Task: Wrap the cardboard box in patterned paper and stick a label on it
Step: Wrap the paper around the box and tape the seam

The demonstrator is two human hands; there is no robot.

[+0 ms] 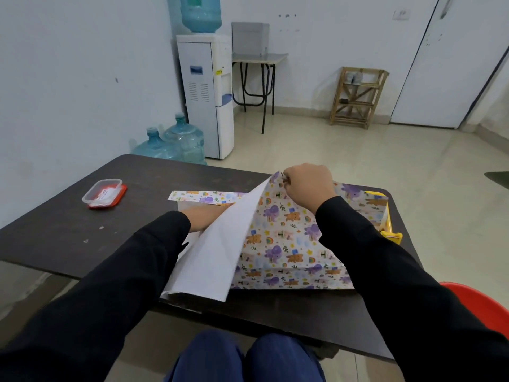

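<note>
Patterned paper point(286, 238) with purple and orange animals covers the box on the dark table point(68, 230); the box itself is hidden under it. My right hand point(308, 186) pinches the paper's far edge and lifts it, showing the white underside point(217, 252). My left hand point(205, 216) reaches under the lifted flap; its fingers are hidden by the paper. A narrow patterned strip point(201, 197) lies flat at the far left of the sheet.
A clear plastic container with a red lid point(103, 193) sits at the table's far left. A yellow tray point(389, 230) pokes out from under the paper at the right. A red chair point(484, 307) stands at the right. A water dispenser point(206, 92) and bottles stand behind the table.
</note>
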